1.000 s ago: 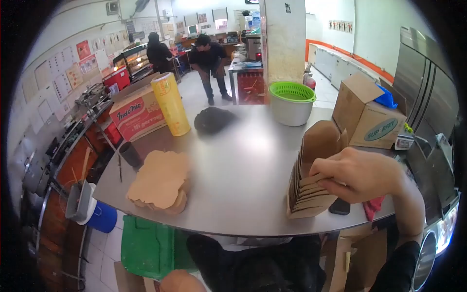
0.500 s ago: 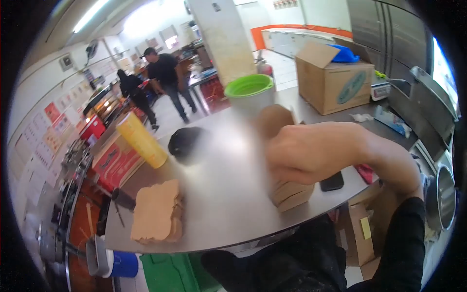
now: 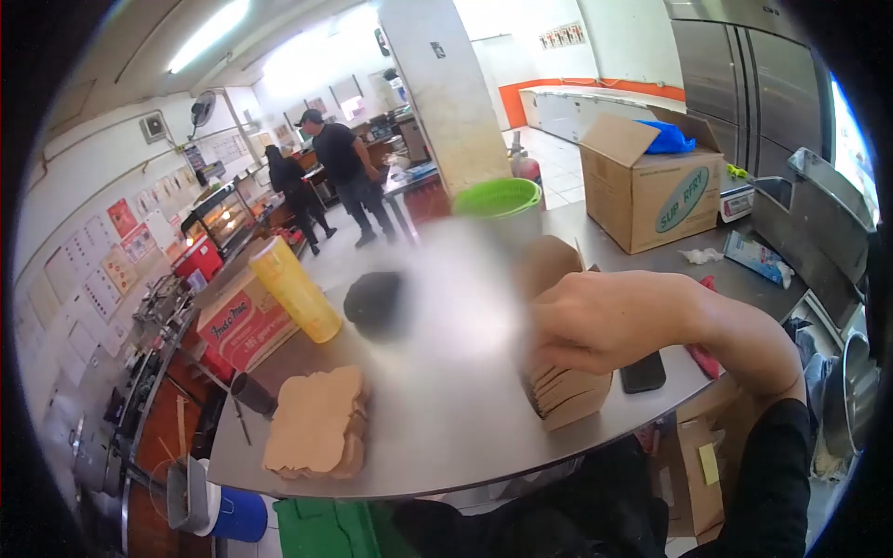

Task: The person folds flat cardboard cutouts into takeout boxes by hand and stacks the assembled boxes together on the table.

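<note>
My right hand reaches in from the right, its fingers curled closed over a bundle of brown folded cardboard pieces near the table's front edge. The fingertips are smeared by a hazy patch, so what they grip is hidden. Just behind the hand rises a rounded brown cardboard flap. A stack of flat brown cardboard blanks lies at the table's left front. My left hand is out of view.
On the steel table are a yellow wrap roll, a black object, a green basket, a phone and a large open carton. Two people stand beyond it.
The view has tilted slightly, so the table sits lower and further right in it. My right hand stays over the cardboard bundle, fingers still curled. The two people have shifted their stance.
</note>
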The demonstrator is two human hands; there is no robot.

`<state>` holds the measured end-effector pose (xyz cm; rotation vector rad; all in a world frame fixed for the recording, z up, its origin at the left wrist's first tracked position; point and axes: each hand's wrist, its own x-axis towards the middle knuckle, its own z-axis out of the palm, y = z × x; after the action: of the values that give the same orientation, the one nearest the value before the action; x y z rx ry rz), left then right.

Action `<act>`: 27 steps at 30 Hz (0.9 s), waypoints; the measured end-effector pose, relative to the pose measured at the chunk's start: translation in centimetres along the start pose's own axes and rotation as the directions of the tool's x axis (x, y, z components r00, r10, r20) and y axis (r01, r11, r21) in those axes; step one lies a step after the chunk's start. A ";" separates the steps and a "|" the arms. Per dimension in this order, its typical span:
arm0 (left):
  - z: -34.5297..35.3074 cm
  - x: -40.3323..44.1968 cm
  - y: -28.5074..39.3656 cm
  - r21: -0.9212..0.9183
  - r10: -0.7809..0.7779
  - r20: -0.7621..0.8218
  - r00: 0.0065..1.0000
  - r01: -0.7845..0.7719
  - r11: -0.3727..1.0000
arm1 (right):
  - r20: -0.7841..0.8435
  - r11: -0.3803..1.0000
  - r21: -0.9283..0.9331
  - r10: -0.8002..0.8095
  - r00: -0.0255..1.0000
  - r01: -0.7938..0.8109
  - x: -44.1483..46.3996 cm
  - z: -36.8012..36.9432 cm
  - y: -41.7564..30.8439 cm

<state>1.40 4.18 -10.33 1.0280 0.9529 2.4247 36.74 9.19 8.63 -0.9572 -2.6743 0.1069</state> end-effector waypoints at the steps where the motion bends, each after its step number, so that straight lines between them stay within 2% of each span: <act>1: -0.1 0.0 0.1 -0.005 0.004 -0.006 1.000 -0.004 1.000 | -0.005 1.000 0.009 0.018 1.000 -0.018 0.0 -0.1 -0.2; 5: -0.2 -0.2 0.1 -0.079 0.000 -0.039 0.999 -0.003 0.997 | -0.036 1.000 0.020 0.002 0.999 -0.001 0.4 0.3 0.2; 7: 0.0 -0.7 -0.1 -0.194 -0.026 -0.053 0.998 0.015 0.981 | -0.007 0.998 0.065 0.028 1.000 -0.028 0.5 0.2 -0.1; 8: 0.3 -1.3 -0.4 -0.353 -0.056 -0.075 0.996 0.026 0.935 | -0.047 0.997 0.078 0.018 0.999 -0.015 0.5 0.3 0.0; 9: 0.7 -1.8 -1.1 -0.613 -0.106 -0.048 0.993 0.055 0.788 | -0.075 0.996 0.094 0.004 0.997 0.004 0.6 0.6 0.2; 10: 2.1 -2.0 -1.0 -0.686 -0.132 0.023 0.991 0.112 0.719 | -0.046 0.994 0.099 -0.032 0.998 0.036 0.7 0.8 0.1; 11: 6.4 -2.1 1.3 -0.061 -0.099 0.132 0.986 0.107 0.992 | -0.080 0.998 0.064 0.013 0.997 -0.008 0.7 0.8 0.0; 12: 7.8 -0.9 0.9 -0.196 -0.347 0.275 0.897 0.406 0.893 | -0.103 0.998 0.034 0.051 0.993 -0.047 0.9 0.9 -0.3; 13: 8.3 -0.6 -0.9 -0.205 -0.464 0.250 0.850 0.515 0.832 | -0.043 0.999 0.041 0.001 0.999 0.001 1.0 1.1 -0.5; 14: 8.7 -0.3 -2.3 -0.233 -0.562 0.239 0.792 0.609 0.758 | -0.078 0.999 0.034 0.043 0.996 -0.041 1.1 1.1 -0.8; 15: 9.0 -0.2 -2.2 -0.258 -0.566 0.186 0.803 0.596 0.760 | -0.120 0.995 0.029 0.093 0.988 -0.091 1.4 1.1 -1.1; 16: 9.4 -0.1 -2.1 -0.248 -0.563 0.220 0.797 0.604 0.758 | -0.084 0.998 0.024 0.065 0.994 -0.063 1.6 1.0 -1.6; 18: 9.5 -0.2 -2.4 -0.230 -0.546 0.292 0.785 0.612 0.757 | -0.079 0.986 0.014 0.167 0.983 -0.167 1.6 0.6 -2.1; 25: 10.0 0.6 -3.9 -0.178 -0.586 0.307 0.750 0.650 0.739 | -0.112 0.981 0.017 0.195 0.975 -0.194 1.2 1.0 -1.3; 27: 9.2 0.9 -5.3 0.184 -0.608 0.428 0.669 0.594 0.783 | -0.111 0.986 0.027 0.166 0.980 -0.164 1.2 1.0 -1.2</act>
<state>7.76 12.55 -8.88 1.0281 0.9553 1.5209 34.89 9.04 8.17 -1.1433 -2.4853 0.1081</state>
